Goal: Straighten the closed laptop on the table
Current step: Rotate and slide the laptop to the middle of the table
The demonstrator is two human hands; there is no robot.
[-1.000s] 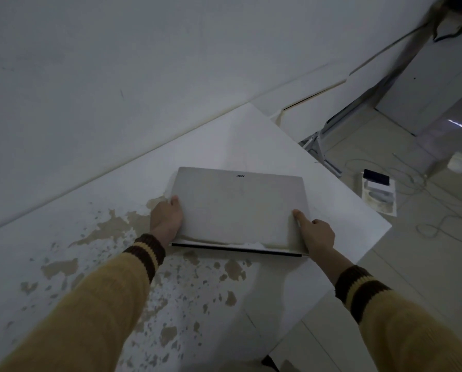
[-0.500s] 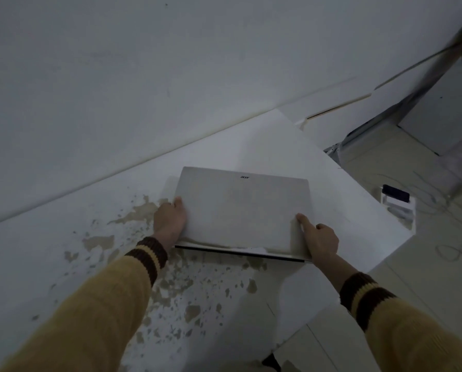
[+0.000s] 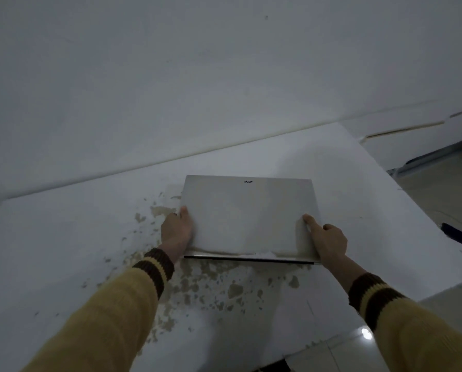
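A closed silver laptop lies flat on the white table, its logo near the far edge. My left hand grips the laptop's near left corner, thumb on the lid. At the near right corner my right hand holds the edge, with the thumb pressed on the lid. The laptop's long edges run roughly level across the view, while the table's back edge slants up to the right. Both arms wear yellow sleeves with dark striped cuffs.
The table's paint is chipped in brown patches near the laptop's front. A white wall rises just behind the table. The table's right edge drops to a tiled floor, where a dark small object lies.
Both hands kept their grip on the laptop's near corners. The view swung left, so the table's right edge and floor items slid toward the right; the laptop's angle to the table changed only slightly.
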